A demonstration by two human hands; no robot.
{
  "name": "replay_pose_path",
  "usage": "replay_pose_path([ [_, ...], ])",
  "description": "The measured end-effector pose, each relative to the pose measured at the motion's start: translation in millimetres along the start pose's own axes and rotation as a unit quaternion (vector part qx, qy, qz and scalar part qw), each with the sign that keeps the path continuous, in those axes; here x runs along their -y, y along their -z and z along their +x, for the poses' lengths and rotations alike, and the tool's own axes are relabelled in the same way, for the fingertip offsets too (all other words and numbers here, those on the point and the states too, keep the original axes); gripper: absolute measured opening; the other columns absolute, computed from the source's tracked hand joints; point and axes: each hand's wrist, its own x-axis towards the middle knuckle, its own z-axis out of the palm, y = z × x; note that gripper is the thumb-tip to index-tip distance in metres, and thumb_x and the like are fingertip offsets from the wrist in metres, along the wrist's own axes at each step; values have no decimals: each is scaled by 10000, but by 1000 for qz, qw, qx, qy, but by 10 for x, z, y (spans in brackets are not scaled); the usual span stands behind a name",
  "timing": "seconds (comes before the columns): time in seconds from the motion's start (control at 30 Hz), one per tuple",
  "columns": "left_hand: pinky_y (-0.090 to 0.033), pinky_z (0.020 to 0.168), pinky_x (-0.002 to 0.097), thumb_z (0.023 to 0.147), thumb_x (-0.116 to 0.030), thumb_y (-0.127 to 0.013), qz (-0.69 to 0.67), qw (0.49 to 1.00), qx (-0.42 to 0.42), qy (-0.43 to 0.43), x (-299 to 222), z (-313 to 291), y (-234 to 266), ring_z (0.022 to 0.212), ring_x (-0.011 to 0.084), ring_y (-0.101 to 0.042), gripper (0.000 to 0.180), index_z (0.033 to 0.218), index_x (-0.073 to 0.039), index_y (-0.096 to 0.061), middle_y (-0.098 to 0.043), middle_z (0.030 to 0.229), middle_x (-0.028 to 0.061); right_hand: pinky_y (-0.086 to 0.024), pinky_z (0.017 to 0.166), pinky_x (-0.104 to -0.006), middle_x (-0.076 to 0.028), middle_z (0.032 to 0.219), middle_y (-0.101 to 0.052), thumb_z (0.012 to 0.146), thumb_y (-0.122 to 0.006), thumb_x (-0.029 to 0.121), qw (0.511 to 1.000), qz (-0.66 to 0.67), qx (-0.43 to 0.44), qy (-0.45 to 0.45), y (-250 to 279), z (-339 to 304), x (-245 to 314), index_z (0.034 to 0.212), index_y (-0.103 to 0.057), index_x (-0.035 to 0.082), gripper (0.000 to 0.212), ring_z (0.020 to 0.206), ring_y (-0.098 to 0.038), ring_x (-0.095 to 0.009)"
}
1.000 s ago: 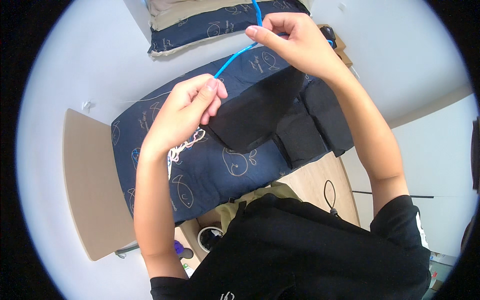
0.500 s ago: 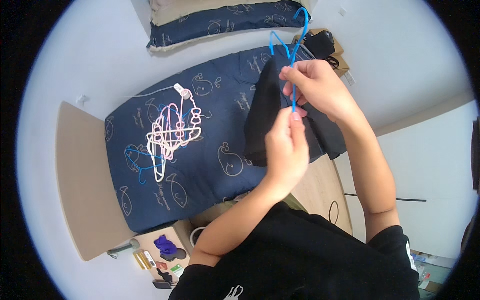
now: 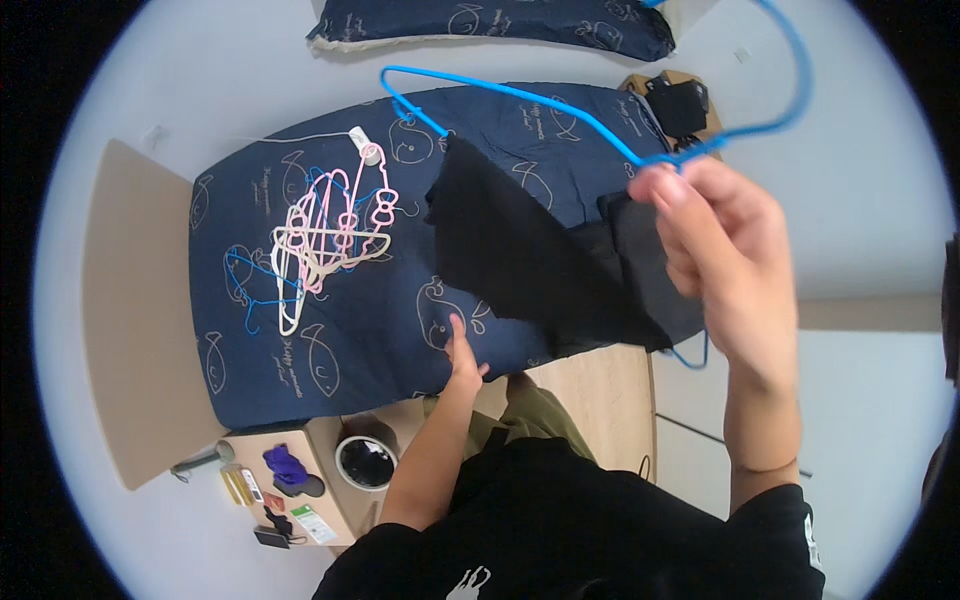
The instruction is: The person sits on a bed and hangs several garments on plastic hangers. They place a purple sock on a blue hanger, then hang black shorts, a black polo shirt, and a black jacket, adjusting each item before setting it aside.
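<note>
Outlined whales and fish with pale script-like lettering mark the navy bedsheet. The black shirt bears a white emblem. A black cloth hangs on the blue hanger, held above the bedsheet. The right hand pinches the hanger below its hook; the left hand, fingers spread, grips nothing. A green-and-white packet carries print too small to read.

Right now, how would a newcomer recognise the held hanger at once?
From the dark-blue bed, look right to the right hand. It holds the blue hanger by its neck, with black cloth on it; the other hangers lie heaped on the bed.
</note>
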Motion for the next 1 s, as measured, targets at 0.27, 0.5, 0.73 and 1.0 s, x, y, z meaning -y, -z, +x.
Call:
replay_pose_path([
  [0.27,-311,1194,582,853,-809,-542,-442,855,271,20,319,35,-951,1462,367,-364,1008,1575,-132,-355,-361,1626,82,-157,401,-217,75,657,-341,1058,-548,332,992,124,-10,-15,1118,648,-156,1072,-603,15,321,498,-235,-22],
  [0.5,-421,1125,546,923,-485,-666,-469,869,132,-85,-283,1048,-1348,1297,349,-546,594,1401,-139,-593,-597,1420,95,-192,479,-206,97,680,-330,1080,-541,321,993,46,-94,-54,2057,1875,-1502,1050,-637,67,273,555,-263,-9],
  [0.73,-514,1018,438,913,-229,-738,-359,914,131,-136,-1043,2334,-1251,1144,280,-662,374,1234,-65,-638,-701,1235,107,-246,452,-215,81,660,-391,1091,-518,304,991,-18,-111,-65,2232,3341,-3904,1018,-609,68,263,509,-317,-21],
  [1.0,-439,1112,478,928,-161,-723,-317,925,126,-167,-1262,2827,-1843,1226,281,-614,381,1282,-71,-617,-669,1305,100,-273,459,-232,65,689,-432,1082,-526,318,978,36,-155,-135,2553,4485,-5774,1005,-617,116,235,529,-344,-43],
])
